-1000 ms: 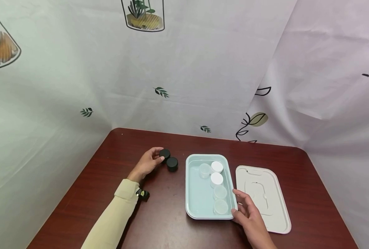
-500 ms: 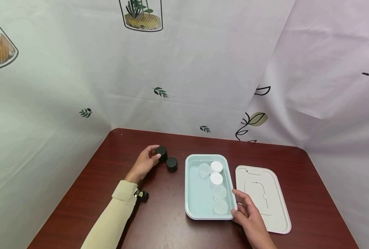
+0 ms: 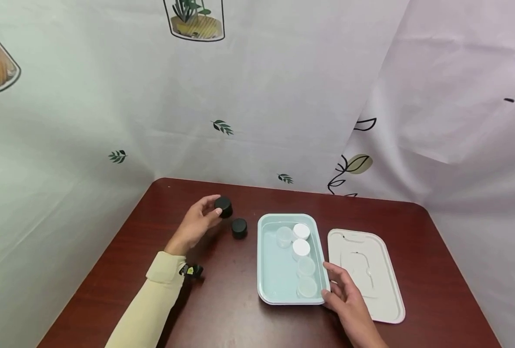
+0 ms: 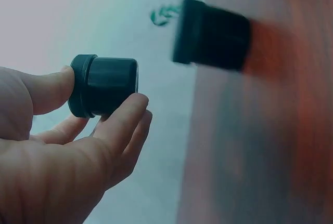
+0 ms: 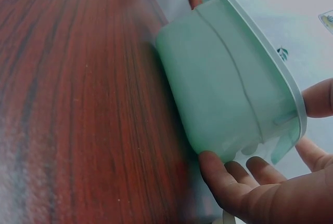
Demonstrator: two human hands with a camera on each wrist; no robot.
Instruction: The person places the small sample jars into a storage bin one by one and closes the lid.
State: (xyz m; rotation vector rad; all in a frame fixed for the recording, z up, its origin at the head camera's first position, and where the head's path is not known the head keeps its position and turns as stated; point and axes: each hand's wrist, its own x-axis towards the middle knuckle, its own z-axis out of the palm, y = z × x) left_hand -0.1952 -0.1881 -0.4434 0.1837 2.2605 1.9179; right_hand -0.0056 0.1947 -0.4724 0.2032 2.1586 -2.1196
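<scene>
My left hand [image 3: 193,226] pinches a small black screw-top jar [image 4: 106,84] above the table, thumb on the ribbed lid and fingertips at its base. A second black jar [image 3: 239,228] stands on the table just right of it. My right hand [image 3: 349,305] grips the near right corner of a pale blue plastic tub [image 3: 268,304], with the thumb at the rim and fingers against the outer wall. Inside the tub, along its right side, are two white-lidded jars [image 3: 301,249] and several clear or frosted jars [image 3: 306,266].
Right of the tub, a white rectangular lid [image 3: 366,275] lies flat on the dark red wooden table [image 3: 222,309]. A white printed cloth [image 3: 262,96] hangs behind the table and at its sides. A black wrist device [image 3: 192,270] sits on the left sleeve.
The left hand has lifted the black jar off the table and carried it slightly up and left, away from the second jar. The right hand and tub have stayed in place.
</scene>
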